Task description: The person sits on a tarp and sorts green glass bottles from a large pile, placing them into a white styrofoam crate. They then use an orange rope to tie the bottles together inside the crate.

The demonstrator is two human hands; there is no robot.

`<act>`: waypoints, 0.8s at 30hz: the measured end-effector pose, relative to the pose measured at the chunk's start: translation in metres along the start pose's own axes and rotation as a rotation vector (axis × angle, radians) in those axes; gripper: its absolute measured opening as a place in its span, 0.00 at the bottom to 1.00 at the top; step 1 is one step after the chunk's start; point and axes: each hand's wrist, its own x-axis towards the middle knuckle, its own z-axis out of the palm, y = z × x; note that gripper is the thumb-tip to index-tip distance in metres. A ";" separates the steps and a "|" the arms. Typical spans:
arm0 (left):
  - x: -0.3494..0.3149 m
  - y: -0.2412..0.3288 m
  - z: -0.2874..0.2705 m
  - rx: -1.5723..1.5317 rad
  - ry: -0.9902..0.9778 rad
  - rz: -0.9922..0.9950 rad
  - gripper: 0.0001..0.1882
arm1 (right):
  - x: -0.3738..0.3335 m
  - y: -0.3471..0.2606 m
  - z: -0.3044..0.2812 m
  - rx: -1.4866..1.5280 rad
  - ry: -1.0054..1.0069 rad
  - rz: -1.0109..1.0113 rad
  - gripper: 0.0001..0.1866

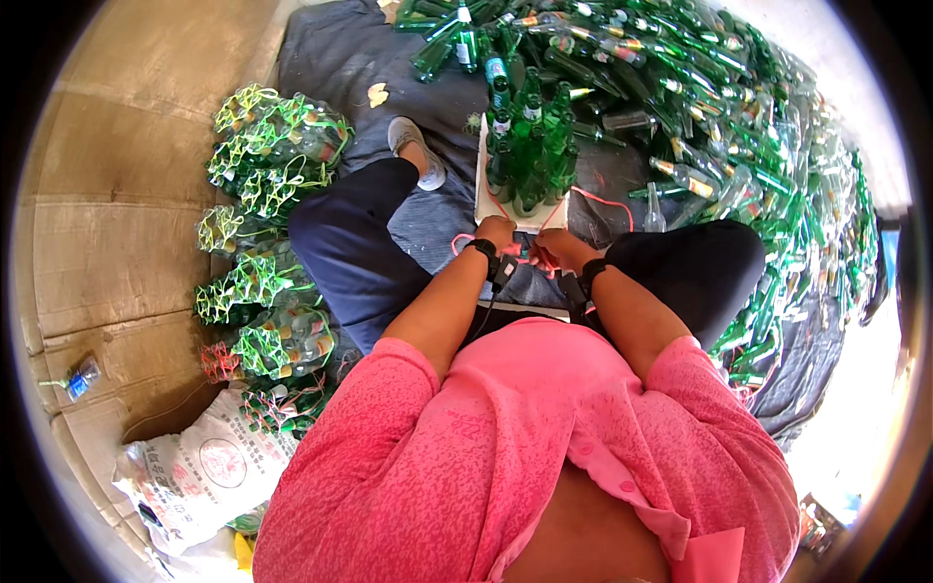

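Observation:
A cluster of green glass bottles [531, 165] stands upright on a shallow white tray [482, 194] between my legs. Pink string [610, 202] runs round the near side of the cluster and trails to the right of the tray. Just in front of the tray, my left hand [497, 231] is closed on one stretch of the string. My right hand [561, 248] is close beside it, fingers pinched on another stretch. Both strands slant from the bottles down to my hands. The fingertips are partly hidden.
Loose green and clear bottles [680, 107] lie heaped at the far side and right. One clear bottle [654, 209] stands near my right knee. Bundles of bottles tied with yellow-green string [277, 185] line the left, beside cardboard [117, 243]. A white printed sack [209, 476] lies lower left.

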 end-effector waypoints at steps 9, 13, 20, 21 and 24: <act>-0.006 0.038 0.007 -0.778 -0.081 -0.445 0.10 | -0.030 -0.031 0.030 0.064 -0.011 0.095 0.13; -0.007 0.047 0.000 -0.690 -0.172 -0.411 0.09 | -0.033 -0.032 0.037 -0.017 0.025 0.118 0.11; -0.017 0.068 -0.005 -0.653 -0.184 -0.389 0.06 | -0.020 -0.017 0.046 -0.127 0.066 -0.012 0.10; -0.020 0.075 -0.008 -0.644 -0.182 -0.386 0.05 | -0.019 -0.017 0.047 -0.145 0.075 -0.008 0.10; -0.012 0.051 -0.002 -0.766 -0.141 -0.320 0.03 | -0.006 -0.016 0.039 -1.000 -0.041 -0.241 0.11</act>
